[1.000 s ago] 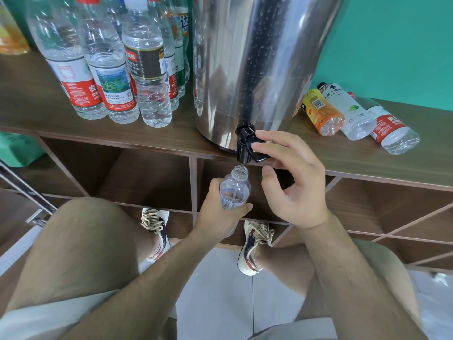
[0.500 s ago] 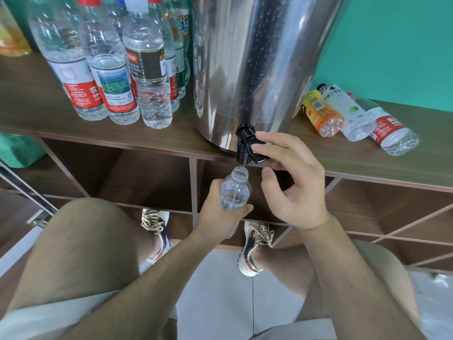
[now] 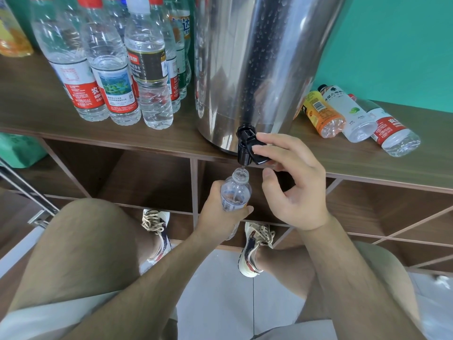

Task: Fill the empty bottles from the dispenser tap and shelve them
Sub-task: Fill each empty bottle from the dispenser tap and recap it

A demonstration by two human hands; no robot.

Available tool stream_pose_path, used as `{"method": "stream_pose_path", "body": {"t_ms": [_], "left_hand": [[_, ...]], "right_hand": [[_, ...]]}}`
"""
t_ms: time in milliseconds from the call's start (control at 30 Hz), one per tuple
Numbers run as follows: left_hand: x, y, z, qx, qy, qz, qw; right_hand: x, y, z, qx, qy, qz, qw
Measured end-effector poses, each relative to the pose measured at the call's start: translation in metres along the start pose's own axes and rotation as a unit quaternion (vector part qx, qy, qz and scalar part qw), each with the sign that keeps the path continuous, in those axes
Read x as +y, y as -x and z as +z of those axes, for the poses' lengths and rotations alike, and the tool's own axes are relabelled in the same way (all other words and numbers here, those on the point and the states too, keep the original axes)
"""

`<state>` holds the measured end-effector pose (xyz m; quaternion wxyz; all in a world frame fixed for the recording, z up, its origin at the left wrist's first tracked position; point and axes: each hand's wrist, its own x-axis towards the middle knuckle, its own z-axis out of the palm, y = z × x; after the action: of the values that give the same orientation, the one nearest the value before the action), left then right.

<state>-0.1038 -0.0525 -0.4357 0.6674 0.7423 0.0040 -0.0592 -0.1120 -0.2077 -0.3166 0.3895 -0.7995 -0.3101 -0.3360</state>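
Bottle (image 3: 235,192) in left fingers (image 3: 213,192), under tap (image 3: 245,149)

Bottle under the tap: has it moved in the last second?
No. The bottle, gripped by the left hand, keeps its mouth directly under the tap, as before.

The dispenser (image 3: 257,69) is polished steel, mirror-glossy and beaded with droplets; its tap (image 3: 247,149) is shiny black plastic. The small bottle (image 3: 235,193) is clear, thin plastic, like the standing bottles (image 3: 149,69) with glossy labels. The shelf (image 3: 147,141) is matt wood grain, and the shorts (image 3: 85,253) are matt cloth.
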Motion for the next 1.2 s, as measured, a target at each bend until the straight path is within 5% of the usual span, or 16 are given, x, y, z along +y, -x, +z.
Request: {"method": "stream_pose_path", "body": {"t_ms": [1200], "left_hand": [[-0.0049,-0.0014,-0.0003,-0.001,-0.016,0.001,1.0]], "right_hand": [[0.0009,0.0002,-0.0002,-0.003,-0.002,-0.003,1.0]]}}
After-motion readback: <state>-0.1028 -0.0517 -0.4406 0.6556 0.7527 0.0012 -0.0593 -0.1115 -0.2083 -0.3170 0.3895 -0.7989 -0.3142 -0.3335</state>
